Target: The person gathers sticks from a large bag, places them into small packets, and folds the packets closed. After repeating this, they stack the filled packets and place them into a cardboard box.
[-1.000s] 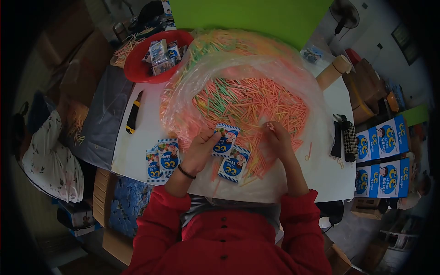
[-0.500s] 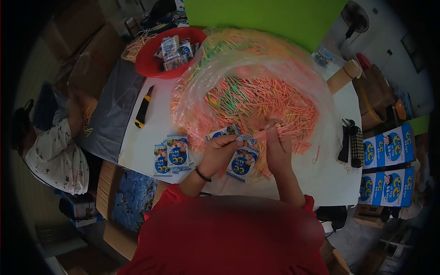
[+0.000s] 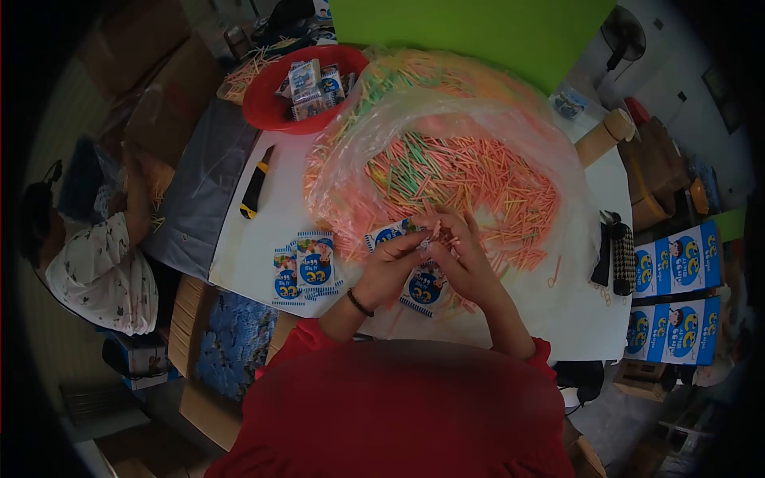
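Note:
My left hand (image 3: 386, 271), with a dark bracelet at the wrist, pinches the top of a blue and white printed packet (image 3: 425, 288) that hangs partly below the fingers. My right hand (image 3: 464, 264) closes round a small bunch of thin pink sticks (image 3: 446, 237), their ends at the packet's top. Fingers hide much of where the two meet. Behind my left hand lies another printed packet (image 3: 390, 233). A large clear plastic bag (image 3: 335, 171) lies open just beyond, full of loose pink, green and yellow sticks (image 3: 446, 171).
Several packets (image 3: 316, 261) lie at the left. Further back are a yellow-black utility knife (image 3: 253, 187) and a red bowl (image 3: 267, 103) of packets. Blue printed boxes (image 3: 681, 259) stand at the right. Another person (image 3: 100, 271) sits at the far left.
My right hand has moved left with the pink sticks, bringing them against the packet top at my left fingers. The view has shifted slightly.

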`<state>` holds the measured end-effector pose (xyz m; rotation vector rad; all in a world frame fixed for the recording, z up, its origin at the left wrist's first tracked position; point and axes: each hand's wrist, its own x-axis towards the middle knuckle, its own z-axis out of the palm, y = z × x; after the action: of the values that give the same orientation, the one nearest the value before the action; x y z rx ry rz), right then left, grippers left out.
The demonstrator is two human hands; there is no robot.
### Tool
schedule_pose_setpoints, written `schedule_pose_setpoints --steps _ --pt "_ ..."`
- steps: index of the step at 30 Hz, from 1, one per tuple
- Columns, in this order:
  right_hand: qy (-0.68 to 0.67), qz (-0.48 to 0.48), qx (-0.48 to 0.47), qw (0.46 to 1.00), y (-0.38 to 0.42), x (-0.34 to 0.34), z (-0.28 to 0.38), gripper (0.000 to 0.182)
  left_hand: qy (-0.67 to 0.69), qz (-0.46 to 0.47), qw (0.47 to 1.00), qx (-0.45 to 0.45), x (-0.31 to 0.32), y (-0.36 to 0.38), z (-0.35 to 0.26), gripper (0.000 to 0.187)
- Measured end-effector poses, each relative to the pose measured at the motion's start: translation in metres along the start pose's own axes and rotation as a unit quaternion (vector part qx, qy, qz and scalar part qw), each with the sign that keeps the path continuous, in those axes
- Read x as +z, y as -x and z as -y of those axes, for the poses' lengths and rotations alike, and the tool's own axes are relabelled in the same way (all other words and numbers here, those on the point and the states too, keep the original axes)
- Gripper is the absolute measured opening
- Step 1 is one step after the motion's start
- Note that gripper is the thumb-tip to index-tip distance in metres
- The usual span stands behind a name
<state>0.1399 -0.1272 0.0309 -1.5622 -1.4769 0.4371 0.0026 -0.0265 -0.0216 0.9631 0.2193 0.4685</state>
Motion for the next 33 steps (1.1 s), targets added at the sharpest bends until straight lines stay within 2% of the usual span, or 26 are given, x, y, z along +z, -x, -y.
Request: schedule_pose_setpoints --steps 2,5,6,7,9,11,12,14,15,16,17,18,19,20,21,23,25,27,30,32,33 --pt "0.004 0.011 -0.002 1.0 -0.004 -0.01 0.009 0.053 0.049 0.006 0.999 -0.001 0.002 -0.001 -0.001 0.034" --pt "0.009 -0.012 0.021 1.0 -0.006 -0.027 0.024 0.062 0.088 0.024 0.996 0.005 0.006 0.0 -0.009 0.034" --pt "-0.001 -0.005 0.015 1.0 -0.005 -0.032 0.024 0.062 0.107 0.04 0.993 0.032 0.006 0.002 -0.011 0.032" --pt "-0.051 -0.037 0.024 0.998 0.0 -0.039 0.021 0.062 0.125 0.057 0.989 0.057 0.005 0.005 -0.014 0.031" --pt "-0.099 -0.072 0.036 0.992 0.006 -0.051 0.009 0.063 0.126 0.026 0.988 0.082 0.0 0.021 -0.024 0.032" --pt "-0.125 -0.163 0.069 0.976 0.027 -0.073 -0.011 0.051 -0.06 -0.066 0.99 0.106 -0.014 0.042 -0.041 0.036" --pt "-0.106 -0.175 0.079 0.976 0.039 -0.088 -0.019 0.051 -0.082 -0.117 0.985 0.093 -0.011 0.053 -0.058 0.034" --pt "0.002 -0.232 0.157 0.96 0.053 -0.116 -0.034 0.033 -0.162 -0.211 0.963 0.046 -0.026 0.07 -0.08 0.032" --pt "0.014 -0.239 0.163 0.957 0.058 -0.127 -0.039 0.033 -0.222 -0.256 0.941 0.015 -0.042 0.077 -0.085 0.032" --pt "0.101 -0.233 0.165 0.953 0.061 -0.135 -0.044 0.026 -0.217 -0.248 0.944 0.013 -0.065 0.085 -0.086 0.032" --pt "0.185 -0.223 0.165 0.943 0.062 -0.14 -0.049 0.02 -0.387 -0.259 0.885 0.012 -0.091 0.091 -0.082 0.036" --pt "0.187 -0.226 0.166 0.941 0.06 -0.145 -0.053 0.02 -0.545 -0.264 0.796 0.013 -0.092 0.089 -0.086 0.039" --pt "0.27 -0.128 0.142 0.944 0.057 -0.149 -0.058 0.024 -0.545 -0.261 0.797 0.014 -0.089 0.087 -0.086 0.039" --pt "0.349 -0.028 0.116 0.93 0.056 -0.152 -0.063 0.028 -0.69 -0.279 0.661 0.091 -0.083 0.086 -0.086 0.043" --pt "0.35 -0.032 0.116 0.929 0.051 -0.152 -0.065 0.028 -0.803 -0.287 0.495 0.166 -0.071 0.081 -0.089 0.046" --pt "0.403 0.032 0.018 0.915 0.041 -0.141 -0.066 0.036 -0.79 -0.271 0.514 0.193 -0.052 0.071 -0.091 0.045" --pt "0.422 0.053 0.018 0.905 0.036 -0.131 -0.073 0.035 -0.778 -0.262 0.531 0.21 -0.037 0.06 -0.085 0.044" --pt "0.44 0.071 0.011 0.895 0.026 -0.125 -0.08 0.033 -0.77 -0.115 0.586 0.226 -0.023 0.039 -0.08 0.045" --pt "0.483 0.102 0.02 0.869 0.016 -0.124 -0.092 0.027 -0.75 -0.083 0.615 0.23 -0.014 0.004 -0.052 0.043" --pt "0.52 0.135 0.012 0.844 0.013 -0.124 -0.106 0.024 -0.762 -0.086 0.626 0.142 -0.01 -0.012 -0.04 0.035" --pt "0.525 0.131 0.012 0.841 0.015 -0.127 -0.108 0.024 -0.76 -0.085 0.627 0.149 -0.01 -0.016 -0.039 0.035"
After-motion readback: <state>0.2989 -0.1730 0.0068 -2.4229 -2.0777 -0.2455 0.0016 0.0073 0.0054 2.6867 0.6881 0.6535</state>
